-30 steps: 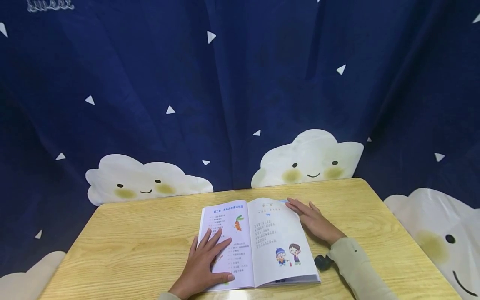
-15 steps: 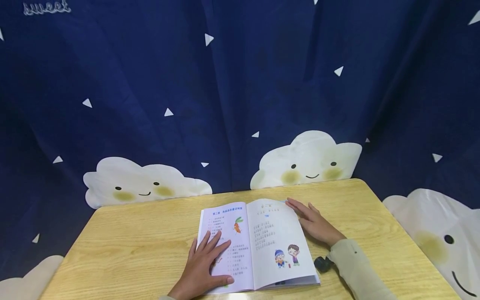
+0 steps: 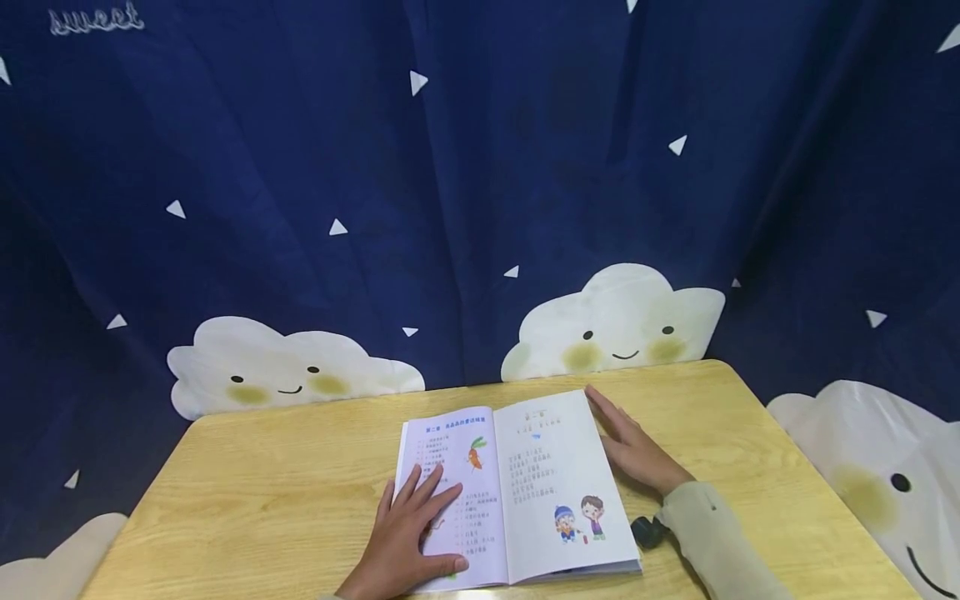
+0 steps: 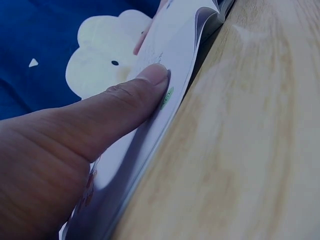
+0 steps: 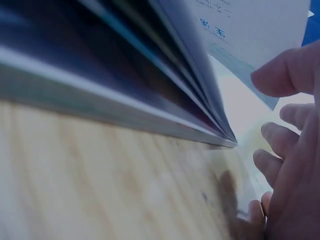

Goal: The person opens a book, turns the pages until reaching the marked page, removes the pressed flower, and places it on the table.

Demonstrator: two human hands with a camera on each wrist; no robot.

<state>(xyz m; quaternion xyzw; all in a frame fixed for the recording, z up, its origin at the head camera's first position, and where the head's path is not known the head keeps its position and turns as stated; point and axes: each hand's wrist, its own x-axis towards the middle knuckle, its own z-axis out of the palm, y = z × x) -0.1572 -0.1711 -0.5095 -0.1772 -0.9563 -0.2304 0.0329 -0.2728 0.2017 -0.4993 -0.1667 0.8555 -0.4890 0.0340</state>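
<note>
An open book point(image 3: 555, 467) lies on the wooden table, with printed text, a carrot picture on its left page and two cartoon children on its right. My left hand point(image 3: 405, 533) rests on the left page with fingers spread. In the left wrist view its thumb point(image 4: 130, 97) presses that page near the book's edge. My right hand point(image 3: 637, 450) is at the far outer edge of the right page, fingers extended alongside it. The right wrist view has a raised leaf point(image 5: 250, 35) by the nearest fingertip; whether they touch is hard to tell. Several pages stand fanned beneath.
A small black object point(image 3: 647, 532) sits beside the book, close to the right sleeve point(image 3: 708, 533). The wooden table point(image 3: 262, 500) extends around the book. Behind it hangs a dark blue curtain point(image 3: 300, 125) with smiling clouds and white triangles.
The right page's outer edge has lifted and straightened, its far corner now higher beside my right fingers. My right fingertips have shifted slightly away and right. The left hand stays in place.
</note>
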